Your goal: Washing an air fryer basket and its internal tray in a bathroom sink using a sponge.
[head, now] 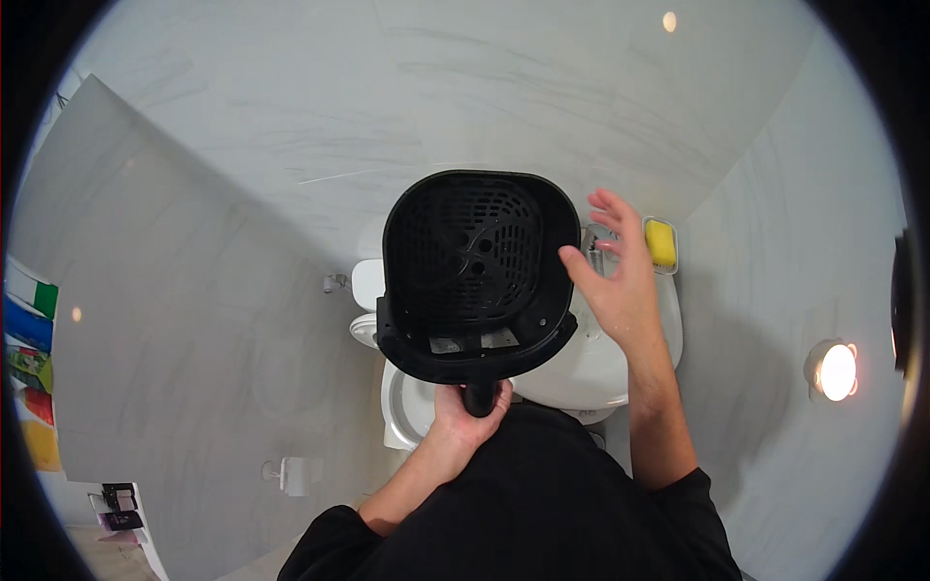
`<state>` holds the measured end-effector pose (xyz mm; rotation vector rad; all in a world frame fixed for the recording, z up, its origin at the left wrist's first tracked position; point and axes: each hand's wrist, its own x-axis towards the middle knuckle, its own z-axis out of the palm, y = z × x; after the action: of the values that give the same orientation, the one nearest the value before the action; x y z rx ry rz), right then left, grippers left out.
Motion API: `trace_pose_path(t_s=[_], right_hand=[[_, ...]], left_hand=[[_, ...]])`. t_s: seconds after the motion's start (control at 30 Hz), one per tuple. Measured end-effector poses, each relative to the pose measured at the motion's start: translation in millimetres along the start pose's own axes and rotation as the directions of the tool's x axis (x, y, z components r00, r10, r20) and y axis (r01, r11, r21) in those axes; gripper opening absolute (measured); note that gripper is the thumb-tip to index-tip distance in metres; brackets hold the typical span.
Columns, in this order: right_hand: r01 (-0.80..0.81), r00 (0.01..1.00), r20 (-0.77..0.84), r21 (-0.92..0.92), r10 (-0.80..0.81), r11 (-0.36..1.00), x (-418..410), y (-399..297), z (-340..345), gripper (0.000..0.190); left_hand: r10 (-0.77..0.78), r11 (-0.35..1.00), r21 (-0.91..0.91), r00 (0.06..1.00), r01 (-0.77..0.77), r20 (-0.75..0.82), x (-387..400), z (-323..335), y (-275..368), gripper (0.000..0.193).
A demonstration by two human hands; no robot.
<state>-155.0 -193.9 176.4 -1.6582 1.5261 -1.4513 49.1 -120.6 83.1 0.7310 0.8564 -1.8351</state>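
A black air fryer basket with a slotted bottom is held up in front of me, its open top facing the camera. My left hand is closed around the basket's handle, below the basket. Just right of the basket's rim is my right hand, fingers spread and holding nothing; whether the thumb touches the rim I cannot tell. Below and behind that hand lies a white washbasin, partly hidden by the basket. The faucet shows between the basket and my right fingers.
A yellow sponge sits in a small dish at the basin's back right. On the left, a white toilet is partly covered by the basket. A lit round lamp is on the right wall. Colourful packages stand at the far left.
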Motion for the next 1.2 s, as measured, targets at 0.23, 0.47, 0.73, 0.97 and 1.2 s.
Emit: trace_pose_path(t_s=[0.23,0.47,0.73,0.97,1.2], right_hand=[[0.136,0.988,-0.046,-0.146,-0.144,0.98,8,-7,9,0.059],[0.382,0.892,0.336,-0.204,-0.303,0.901,-24,-45,18,0.04],[0.572,0.773,0.578,-0.46,-0.26,0.68,-37,-43,48,0.056],[0.563,0.757,0.597,-0.389,-0.266,0.729,-32,-37,44,0.054],[0.568,0.796,0.531,-0.487,-0.291,0.663,-32,-52,43,0.057]], left_hand=[[0.012,0.999,0.032,0.999,-0.01,-0.048,-3,5,-3,0.022],[0.009,1.0,0.028,1.0,-0.009,0.001,-1,0,-1,0.023],[0.085,0.96,0.264,0.996,-0.091,0.036,-19,14,-10,0.03],[0.079,0.973,0.21,0.995,-0.091,0.063,-13,9,-8,0.03],[0.083,0.962,0.256,0.994,-0.097,0.065,-17,12,-13,0.034]])
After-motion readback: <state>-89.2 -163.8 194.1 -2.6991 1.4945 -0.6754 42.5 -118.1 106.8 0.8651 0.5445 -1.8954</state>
